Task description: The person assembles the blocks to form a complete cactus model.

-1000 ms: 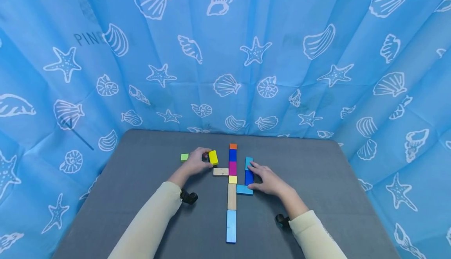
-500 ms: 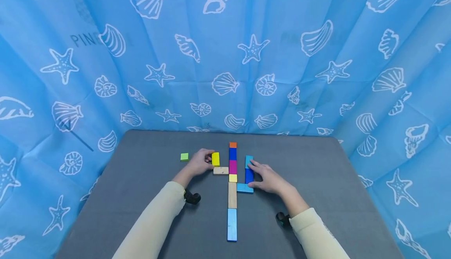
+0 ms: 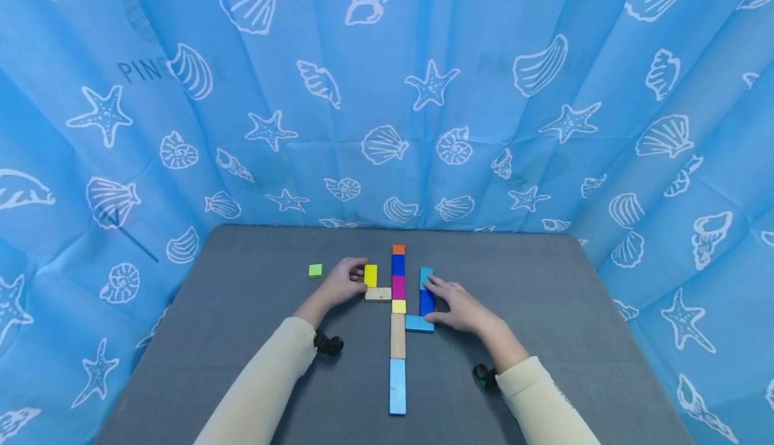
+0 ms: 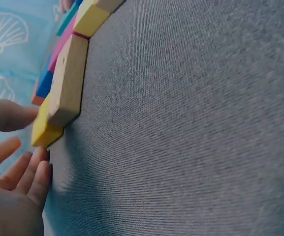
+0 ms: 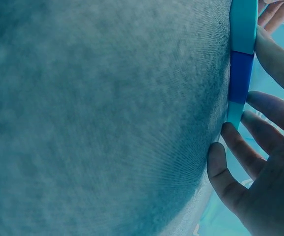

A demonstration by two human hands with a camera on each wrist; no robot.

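In the head view a yellow block (image 3: 371,275) lies lengthwise at the left end of a pale wooden block (image 3: 378,294), forming a corner with it. My left hand (image 3: 343,282) pinches the yellow block, thumb at its near end and a finger at its far end. My right hand (image 3: 458,306) rests spread along the right-hand arm of blocks. Its fingertips meet the teal block (image 3: 426,277) and the dark blue block (image 3: 426,302); its thumb touches the light blue crosswise block (image 3: 420,324). In the right wrist view these fingers are extended, not curled round anything.
Between the hands runs a straight column: orange block (image 3: 398,249), blue block (image 3: 398,265), magenta block (image 3: 399,288), small pale yellow block (image 3: 399,306), long wooden block (image 3: 397,336), long light blue block (image 3: 397,387). A green block (image 3: 315,271) lies left on the grey table (image 3: 266,378). A curtain (image 3: 387,95) hangs behind.
The yellow block in my left hand has come right and toward me, straightened from a slant, and now sits against the wooden block. My right hand has stayed at its blocks.
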